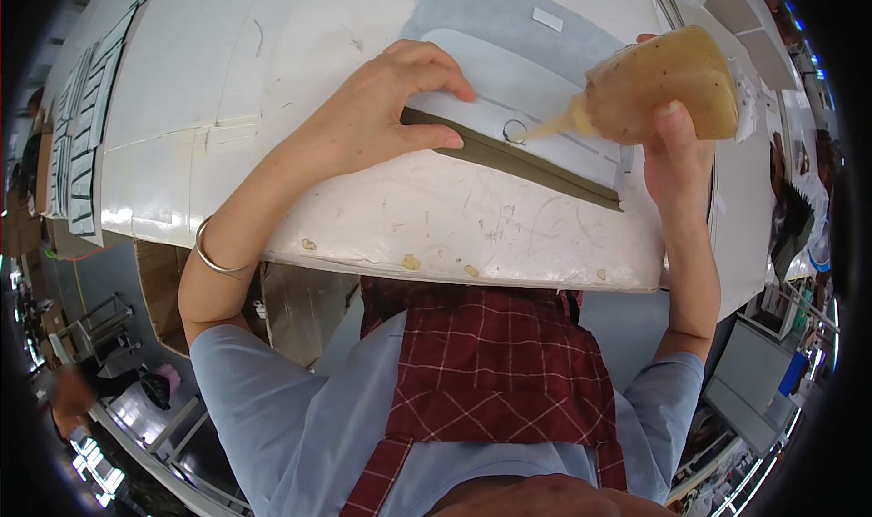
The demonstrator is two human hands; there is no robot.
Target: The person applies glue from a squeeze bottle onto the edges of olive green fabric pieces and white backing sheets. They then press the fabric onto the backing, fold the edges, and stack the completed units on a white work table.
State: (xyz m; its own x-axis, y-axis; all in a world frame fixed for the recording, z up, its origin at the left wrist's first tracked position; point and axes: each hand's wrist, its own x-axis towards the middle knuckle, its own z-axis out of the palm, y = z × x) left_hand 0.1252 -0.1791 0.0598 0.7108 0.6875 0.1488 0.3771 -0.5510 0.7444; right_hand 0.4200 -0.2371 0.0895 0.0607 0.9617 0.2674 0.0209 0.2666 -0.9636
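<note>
My right hand (674, 158) is wrapped around a squeeze bottle (699, 72) of cloudy yellow-brown liquid, tipped almost on its side. Its thin nozzle (554, 128) points left, the tip at a small dark ring outline on a pale sheet (495, 72). Along the near edge of that sheet runs an olive-green folded strip (527, 165). At its left end my left hand (391, 108) grips the strip, the thumb lying on it and the fingertips bent over the pale sheet. Under the hand, the strip's end is partly hidden.
A grey sheet (490, 8) lies beneath the pale one, with a small white label (547, 19) on it. Dark-striped pieces (86, 144) line the white table's (209, 90) left side. Dried yellowish spots (411, 262) mark the near edge. Dark material (795, 226) hangs at the right.
</note>
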